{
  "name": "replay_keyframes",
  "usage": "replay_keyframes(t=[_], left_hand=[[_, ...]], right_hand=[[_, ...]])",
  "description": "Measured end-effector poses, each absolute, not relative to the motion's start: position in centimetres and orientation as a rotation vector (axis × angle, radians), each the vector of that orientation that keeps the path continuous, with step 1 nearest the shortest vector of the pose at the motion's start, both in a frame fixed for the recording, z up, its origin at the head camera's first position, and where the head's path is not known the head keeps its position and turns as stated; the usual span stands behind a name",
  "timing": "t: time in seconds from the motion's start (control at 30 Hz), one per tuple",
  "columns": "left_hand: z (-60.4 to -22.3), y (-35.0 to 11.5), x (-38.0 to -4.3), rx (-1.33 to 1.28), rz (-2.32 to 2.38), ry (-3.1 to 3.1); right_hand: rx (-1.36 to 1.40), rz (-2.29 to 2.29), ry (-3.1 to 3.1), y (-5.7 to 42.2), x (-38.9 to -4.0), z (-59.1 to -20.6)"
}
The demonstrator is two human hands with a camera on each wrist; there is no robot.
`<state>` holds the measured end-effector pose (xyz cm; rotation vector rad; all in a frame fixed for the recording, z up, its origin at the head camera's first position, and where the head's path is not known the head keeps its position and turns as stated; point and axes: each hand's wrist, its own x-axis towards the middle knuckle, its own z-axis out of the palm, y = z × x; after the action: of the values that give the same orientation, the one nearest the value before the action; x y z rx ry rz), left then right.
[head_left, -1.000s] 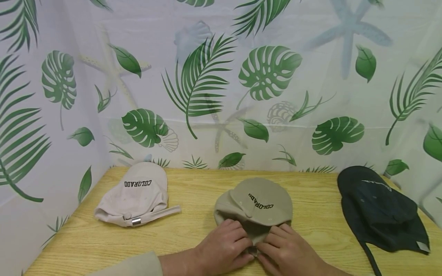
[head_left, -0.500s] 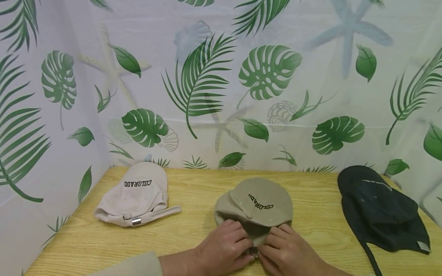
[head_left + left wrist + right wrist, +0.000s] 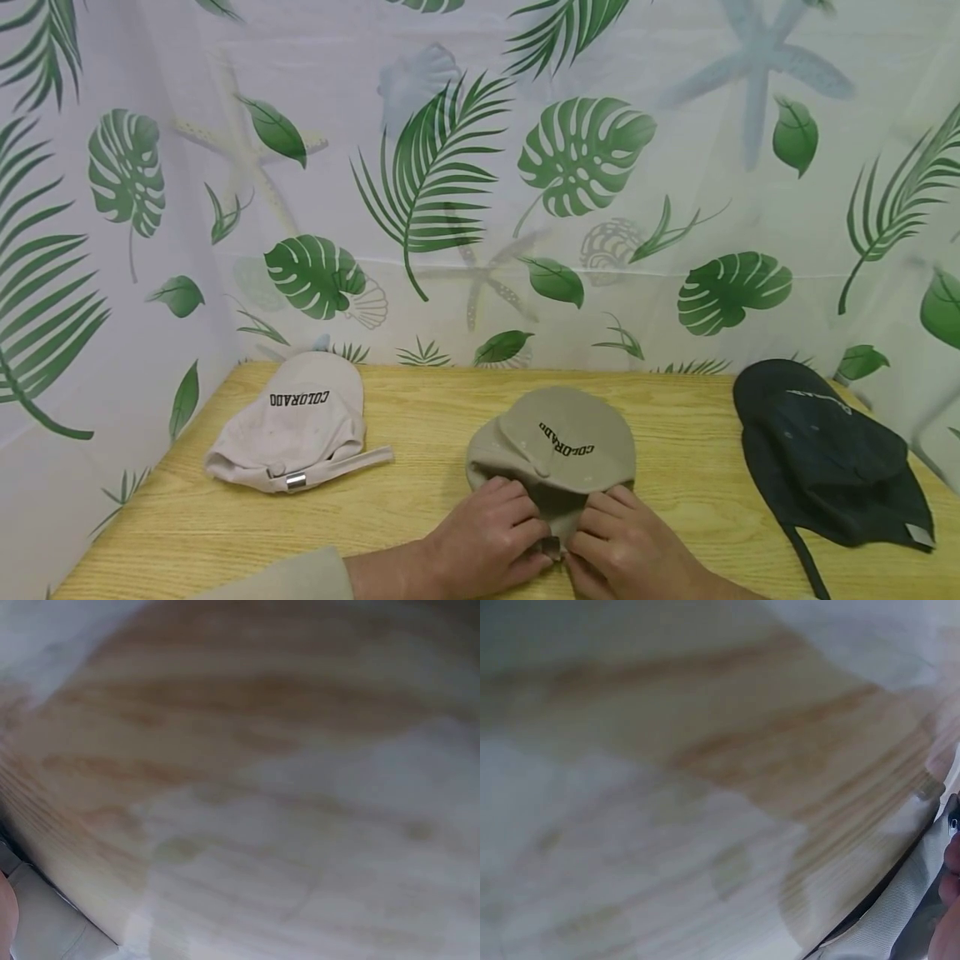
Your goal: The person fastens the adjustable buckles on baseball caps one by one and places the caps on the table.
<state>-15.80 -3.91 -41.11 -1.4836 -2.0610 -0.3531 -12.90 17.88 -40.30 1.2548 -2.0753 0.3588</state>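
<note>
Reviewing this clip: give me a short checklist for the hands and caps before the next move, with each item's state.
1. Left hand on the tan cap: ok, gripping its edge.
2. Right hand on the same cap: ok.
3. Strap closure fastened: cannot tell, fingers partly cover it.
4. Pale cap clear of the hands: ok, lying apart.
5. Black cap, strap tucked in: not ok, it trails loose.

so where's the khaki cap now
In the head view, the khaki cap is low, just right of centre, between the white cap and the dark cap.
</note>
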Motion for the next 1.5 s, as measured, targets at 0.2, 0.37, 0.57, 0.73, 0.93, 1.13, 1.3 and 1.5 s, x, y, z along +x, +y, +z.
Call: replay_keyframes(t=[0.2,0.37,0.57,0.73,0.93,1.13,1.3,1.5], left_hand=[[-41.29,-3.78,-15.82,-1.500,-0.355,-2.062],[-41.37,-3.73,-15.87,-1.495,-0.357,-2.054],[-41.22,-3.77,-15.81,-1.484,-0.356,-2.060],[-41.07,-3.87,-15.77,-1.482,-0.336,-2.037],[-40.98,-4.06,-15.81,-1.490,-0.310,-1.993],[-41.10,-4.01,-15.86,-1.494,-0.337,-2.002],[-41.19,-3.92,-15.83,-1.496,-0.373,-2.049],[-41.07,-3.95,-15.89,-1.499,-0.355,-2.006]], right_hand=[[1.243,0.382,-2.066,17.83,-12.88,-40.33],[1.243,0.398,-2.072,17.84,-12.84,-40.25],[1.233,0.406,-2.069,17.84,-12.89,-40.26],[1.224,0.397,-2.070,17.89,-12.98,-40.36],[1.212,0.317,-2.121,18.07,-12.91,-40.34],[1.233,0.292,-2.165,18.07,-12.74,-40.14],[1.253,0.299,-2.167,18.04,-12.70,-40.12],[1.283,0.323,-2.104,18.09,-12.93,-40.39]])
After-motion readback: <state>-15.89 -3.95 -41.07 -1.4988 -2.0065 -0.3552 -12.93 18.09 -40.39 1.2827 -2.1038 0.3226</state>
